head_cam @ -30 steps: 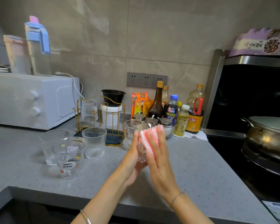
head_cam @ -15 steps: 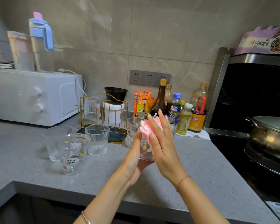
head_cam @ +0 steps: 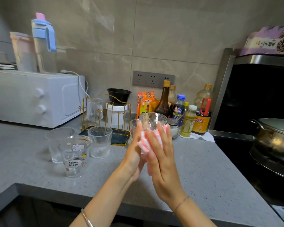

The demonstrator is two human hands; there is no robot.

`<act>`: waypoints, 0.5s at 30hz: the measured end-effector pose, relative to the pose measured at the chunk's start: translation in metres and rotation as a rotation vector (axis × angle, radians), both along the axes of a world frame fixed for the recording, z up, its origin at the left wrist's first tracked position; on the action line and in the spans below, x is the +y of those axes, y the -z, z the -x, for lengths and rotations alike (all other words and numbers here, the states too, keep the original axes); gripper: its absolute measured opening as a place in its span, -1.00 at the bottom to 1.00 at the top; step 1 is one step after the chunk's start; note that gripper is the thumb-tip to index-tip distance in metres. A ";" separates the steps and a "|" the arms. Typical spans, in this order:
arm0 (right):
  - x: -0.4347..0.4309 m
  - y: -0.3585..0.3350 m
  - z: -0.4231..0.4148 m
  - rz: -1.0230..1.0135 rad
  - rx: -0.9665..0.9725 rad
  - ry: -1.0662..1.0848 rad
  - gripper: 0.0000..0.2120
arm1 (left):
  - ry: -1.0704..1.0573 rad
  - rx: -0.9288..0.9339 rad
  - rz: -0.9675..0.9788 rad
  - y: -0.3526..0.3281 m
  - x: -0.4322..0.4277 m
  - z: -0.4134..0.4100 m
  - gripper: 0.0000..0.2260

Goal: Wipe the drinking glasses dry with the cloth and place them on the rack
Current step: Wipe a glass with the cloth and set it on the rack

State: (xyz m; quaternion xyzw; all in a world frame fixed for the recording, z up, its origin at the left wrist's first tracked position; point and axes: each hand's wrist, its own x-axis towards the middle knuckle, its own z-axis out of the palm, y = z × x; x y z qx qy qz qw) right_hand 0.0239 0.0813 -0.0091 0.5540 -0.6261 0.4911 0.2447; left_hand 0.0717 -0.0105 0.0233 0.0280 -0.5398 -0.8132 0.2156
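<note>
**Head camera: a glass being pressed in the cloth between two flat hands**

Far to the left of the hands, a white oven (head_cam: 31, 97) is sitting at the back of the grey bench (head_cam: 195, 169). Nearer, three drinking glasses are standing upright on the bench, to the left of the left hand (head_cam: 134, 154). They are a plain glass (head_cam: 59, 143), a Hello Kitty glass (head_cam: 75, 156) in front of it, and a ribbed glass (head_cam: 100, 141) nearest the hand. Beyond the ribbed glass, up and to the left of the hands, the gold wire rack (head_cam: 105, 118) is carrying one upturned glass (head_cam: 95, 108) on a peg.

At the centre, the left hand is reaching up with its fingers straight, its palm lying against the side of the held glass (head_cam: 152, 122). The right hand (head_cam: 161, 161) is facing it, fingers also straight and slightly spread. It is pressing the pink-and-white striped cloth (head_cam: 144, 143) onto the lower part of that glass. Neither hand is curling round anything, and the glass is being carried above the bench, sandwiched between the two palms. Its clear rim is showing above the fingertips. Another glass (head_cam: 133, 126) is standing on the bench just beyond the left hand, partly hidden by it.

To the right of the right hand and beyond it, sauce and oil bottles (head_cam: 188, 122) are clustering against the wall. Far right, a lidded metal pot (head_cam: 275, 138) is resting on the stove.
</note>
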 end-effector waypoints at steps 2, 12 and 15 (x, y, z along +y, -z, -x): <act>0.000 -0.013 0.002 -0.011 -0.011 0.047 -0.58 | 0.014 -0.006 0.053 -0.003 0.004 0.000 -0.50; 0.004 -0.067 0.023 0.055 -0.603 -0.140 -0.60 | 0.087 0.014 -0.054 0.001 0.017 -0.010 -0.51; 0.000 -0.057 0.015 0.067 -0.524 -0.120 -0.63 | 0.048 0.006 -0.002 0.002 0.016 -0.009 -0.34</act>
